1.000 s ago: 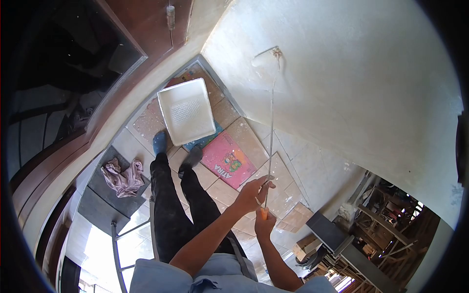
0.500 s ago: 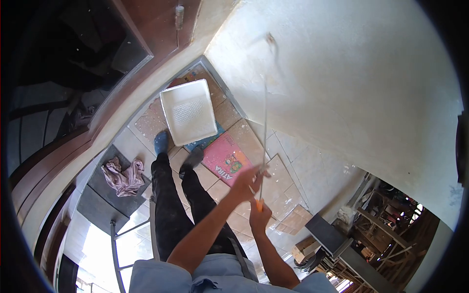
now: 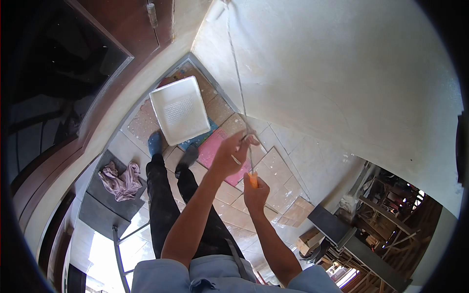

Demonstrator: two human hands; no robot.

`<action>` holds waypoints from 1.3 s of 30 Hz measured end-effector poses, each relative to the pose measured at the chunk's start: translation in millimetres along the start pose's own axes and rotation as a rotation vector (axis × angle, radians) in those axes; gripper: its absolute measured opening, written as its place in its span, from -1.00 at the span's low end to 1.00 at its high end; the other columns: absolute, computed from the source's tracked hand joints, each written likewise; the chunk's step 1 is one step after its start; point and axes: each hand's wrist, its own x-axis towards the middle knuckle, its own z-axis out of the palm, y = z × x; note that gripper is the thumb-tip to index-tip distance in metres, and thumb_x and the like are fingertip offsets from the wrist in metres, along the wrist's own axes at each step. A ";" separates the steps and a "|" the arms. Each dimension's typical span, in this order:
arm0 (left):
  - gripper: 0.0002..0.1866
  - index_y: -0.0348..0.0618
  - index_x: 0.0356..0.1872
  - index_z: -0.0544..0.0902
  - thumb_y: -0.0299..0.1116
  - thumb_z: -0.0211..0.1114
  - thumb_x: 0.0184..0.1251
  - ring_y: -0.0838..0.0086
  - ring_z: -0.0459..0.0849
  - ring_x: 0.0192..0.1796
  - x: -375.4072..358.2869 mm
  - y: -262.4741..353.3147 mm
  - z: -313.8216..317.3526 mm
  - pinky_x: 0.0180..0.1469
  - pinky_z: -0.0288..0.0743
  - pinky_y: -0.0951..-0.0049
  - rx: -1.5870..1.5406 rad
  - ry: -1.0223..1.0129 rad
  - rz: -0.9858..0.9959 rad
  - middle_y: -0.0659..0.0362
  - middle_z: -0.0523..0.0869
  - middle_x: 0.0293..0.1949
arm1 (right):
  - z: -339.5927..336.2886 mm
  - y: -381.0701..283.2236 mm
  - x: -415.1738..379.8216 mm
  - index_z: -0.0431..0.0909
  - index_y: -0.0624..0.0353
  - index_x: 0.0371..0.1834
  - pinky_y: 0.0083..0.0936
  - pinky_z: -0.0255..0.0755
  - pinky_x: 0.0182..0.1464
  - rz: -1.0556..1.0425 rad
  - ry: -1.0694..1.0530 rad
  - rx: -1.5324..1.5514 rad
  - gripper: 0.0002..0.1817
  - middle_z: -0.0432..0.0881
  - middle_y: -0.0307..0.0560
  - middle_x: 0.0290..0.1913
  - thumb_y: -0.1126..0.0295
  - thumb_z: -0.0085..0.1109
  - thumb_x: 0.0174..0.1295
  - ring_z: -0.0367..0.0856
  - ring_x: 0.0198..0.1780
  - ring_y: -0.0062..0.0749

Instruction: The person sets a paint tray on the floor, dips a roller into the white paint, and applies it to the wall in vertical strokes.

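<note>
A paint roller on a long thin pole [image 3: 237,68] stretches up from my hands toward the wall corner. Its pale roller head [image 3: 216,10] lies against the wall near the top edge of the view, partly cut off. My right hand [image 3: 256,193] is closed round the orange handle [image 3: 253,179] at the pole's lower end. Higher up, my left hand [image 3: 232,155] has its fingers curled about the pole, with some fingertips loosely extended. A white paint tray [image 3: 183,110] with a ribbed patch lies on the floor beyond my feet.
Cardboard sheets and a pink printed sheet [image 3: 215,151] cover the floor by the wall [image 3: 342,73]. A crumpled cloth [image 3: 119,180] lies on a dark slab at left, near a metal frame [image 3: 117,249]. Stacked wood and clutter [image 3: 381,224] stand at right; a glass-paned door [image 3: 63,83] at upper left.
The roller head has moved left and up along the wall toward the corner. Both hands have shifted upward and slightly left with the pole, and the view has turned a little.
</note>
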 end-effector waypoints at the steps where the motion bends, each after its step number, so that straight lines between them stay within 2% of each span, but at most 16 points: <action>1: -0.72 -0.16 0.09 0.57 -0.41 0.03 0.45 0.37 0.73 -0.22 -7.9 -9.5 8.4 -0.14 0.55 0.42 -0.017 -0.029 -0.009 0.12 0.77 -0.23 | -4.7 9.3 -2.6 0.52 0.35 -0.59 -0.40 0.21 -0.53 0.002 0.002 -0.012 -0.61 0.39 -0.15 -0.71 0.24 0.34 0.20 0.28 -0.58 -0.61; 2: -0.72 -0.15 0.09 0.57 -0.41 0.04 0.44 0.38 0.73 -0.21 -18.9 -22.8 21.6 -0.12 0.55 0.41 -0.038 -0.056 -0.017 0.13 0.77 -0.24 | -15.7 35.7 -13.7 0.52 0.35 -0.59 -0.42 0.20 -0.53 0.008 0.045 -0.016 -0.61 0.38 -0.18 -0.71 0.25 0.35 0.21 0.27 -0.58 -0.63; 3: -0.71 -0.13 0.11 0.56 -0.39 0.07 0.43 0.38 0.72 -0.23 -48.9 -57.6 62.9 -0.13 0.55 0.39 -0.140 -0.053 0.125 0.16 0.77 -0.24 | -34.2 64.2 -29.5 0.51 0.35 -0.60 -0.44 0.19 -0.54 0.008 0.085 -0.034 -0.61 0.38 -0.21 -0.71 0.25 0.35 0.21 0.27 -0.57 -0.65; 6: -0.69 -0.12 0.17 0.51 -0.28 0.07 0.50 0.48 0.66 -0.28 -98.1 -55.7 108.2 -0.16 0.54 0.44 -0.139 -0.241 -0.071 0.19 0.75 -0.20 | -84.0 116.0 -70.6 0.52 0.35 -0.60 -0.47 0.18 -0.53 0.066 0.094 -0.076 -0.62 0.37 -0.27 -0.71 0.27 0.35 0.22 0.27 -0.56 -0.68; 9: -0.68 -0.10 0.18 0.50 -0.30 0.09 0.47 0.44 0.63 -0.36 -121.3 -50.0 130.3 -0.22 0.55 0.42 -0.128 -0.196 -0.046 0.17 0.75 -0.19 | -98.6 126.0 -85.8 0.50 0.35 -0.61 -0.48 0.17 -0.53 0.130 0.120 -0.049 -0.61 0.36 -0.29 -0.70 0.27 0.35 0.22 0.27 -0.56 -0.68; 13: -0.66 -0.15 0.15 0.54 -0.47 0.08 0.37 0.40 0.73 -0.15 -86.1 -41.1 91.3 -0.09 0.56 0.39 -0.083 -0.176 -0.115 0.14 0.76 -0.13 | -68.7 89.1 -59.2 0.50 0.35 -0.61 -0.48 0.18 -0.53 0.039 0.100 -0.078 -0.62 0.36 -0.28 -0.71 0.28 0.34 0.22 0.28 -0.55 -0.68; 14: -0.69 -0.11 0.12 0.58 -0.44 0.09 0.40 0.30 0.71 -0.25 -69.9 -46.5 82.4 -0.15 0.55 0.37 -0.060 -0.017 0.032 0.16 0.78 -0.20 | -52.8 77.3 -45.0 0.50 0.34 -0.61 -0.47 0.18 -0.53 -0.006 0.090 -0.070 -0.62 0.35 -0.28 -0.71 0.28 0.34 0.22 0.27 -0.55 -0.67; 16: -0.70 -0.16 0.09 0.60 -0.40 0.09 0.41 0.46 0.63 -0.41 -32.8 -26.5 45.2 -0.25 0.53 0.44 -0.041 0.053 0.034 0.14 0.78 -0.24 | -22.3 43.5 -15.4 0.51 0.33 -0.61 -0.48 0.18 -0.53 -0.038 0.054 -0.043 -0.63 0.35 -0.28 -0.71 0.29 0.34 0.22 0.27 -0.55 -0.67; 20: -0.70 -0.20 0.09 0.60 -0.35 0.07 0.44 0.39 0.71 -0.31 -6.6 -4.3 18.1 -0.20 0.54 0.42 0.004 -0.015 -0.029 0.10 0.78 -0.26 | -9.2 -3.2 1.1 0.48 0.31 -0.62 -0.48 0.16 -0.53 0.088 0.002 0.144 -0.62 0.34 -0.26 -0.70 0.28 0.35 0.21 0.24 -0.55 -0.67; 24: -0.71 -0.14 0.11 0.58 -0.41 0.08 0.42 0.21 0.72 -0.20 -45.9 -31.8 69.3 -0.06 0.56 0.32 -0.063 -0.058 0.019 0.14 0.78 -0.25 | -50.8 64.6 -24.1 0.48 0.30 -0.64 -0.49 0.13 -0.54 0.013 0.080 -0.004 -0.60 0.31 -0.29 -0.71 0.27 0.36 0.21 0.22 -0.56 -0.68; 26: -0.72 -0.08 0.08 0.58 -0.37 0.10 0.41 0.23 0.68 -0.17 -79.0 -36.7 103.9 -0.05 0.52 0.25 -0.127 -0.160 -0.061 0.16 0.76 -0.22 | -85.2 110.2 -48.9 0.47 0.32 -0.64 -0.49 0.12 -0.55 0.032 0.107 -0.058 -0.60 0.30 -0.31 -0.72 0.27 0.37 0.20 0.20 -0.56 -0.69; 27: -0.68 -0.10 0.17 0.53 -0.30 0.06 0.49 0.39 0.68 -0.15 -93.0 -35.6 114.2 -0.06 0.53 0.40 -0.092 -0.249 -0.076 0.17 0.76 -0.18 | -99.7 126.9 -61.4 0.47 0.33 -0.65 -0.49 0.12 -0.55 0.042 0.129 -0.084 -0.59 0.30 -0.32 -0.72 0.27 0.38 0.20 0.20 -0.56 -0.69; 29: -0.68 -0.09 0.16 0.52 -0.25 0.03 0.50 0.36 0.69 -0.18 -113.0 -36.5 136.3 -0.07 0.55 0.36 -0.036 -0.286 -0.103 0.17 0.76 -0.18 | -113.7 136.4 -81.4 0.45 0.34 -0.66 -0.48 0.11 -0.55 0.142 0.169 0.008 -0.58 0.29 -0.33 -0.72 0.29 0.38 0.19 0.20 -0.55 -0.70; 34: -0.71 -0.04 0.11 0.59 -0.33 0.12 0.42 0.21 0.66 -0.19 -89.0 -38.0 105.5 -0.05 0.52 0.26 -0.105 -0.169 -0.138 0.19 0.75 -0.21 | -80.5 106.4 -58.3 0.43 0.35 -0.67 -0.47 0.11 -0.55 0.102 0.128 -0.042 -0.57 0.28 -0.32 -0.71 0.30 0.38 0.18 0.19 -0.54 -0.70; 36: -0.73 -0.08 0.06 0.63 -0.37 0.11 0.40 0.26 0.70 -0.09 -55.9 -37.5 76.8 0.00 0.52 0.28 -0.046 -0.020 0.021 0.18 0.77 -0.15 | -48.7 80.6 -30.5 0.44 0.35 -0.65 -0.46 0.12 -0.54 0.033 0.081 0.027 -0.58 0.26 -0.25 -0.72 0.29 0.38 0.17 0.21 -0.55 -0.68; 39: -0.71 -0.22 0.06 0.59 -0.38 0.02 0.46 0.34 0.73 -0.33 -8.8 -1.4 31.3 -0.17 0.56 0.39 0.043 -0.054 -0.037 0.10 0.79 -0.27 | -27.1 28.4 -0.8 0.49 0.33 -0.63 -0.48 0.14 -0.55 0.007 0.064 0.038 -0.61 0.30 -0.28 -0.72 0.28 0.38 0.18 0.24 -0.57 -0.69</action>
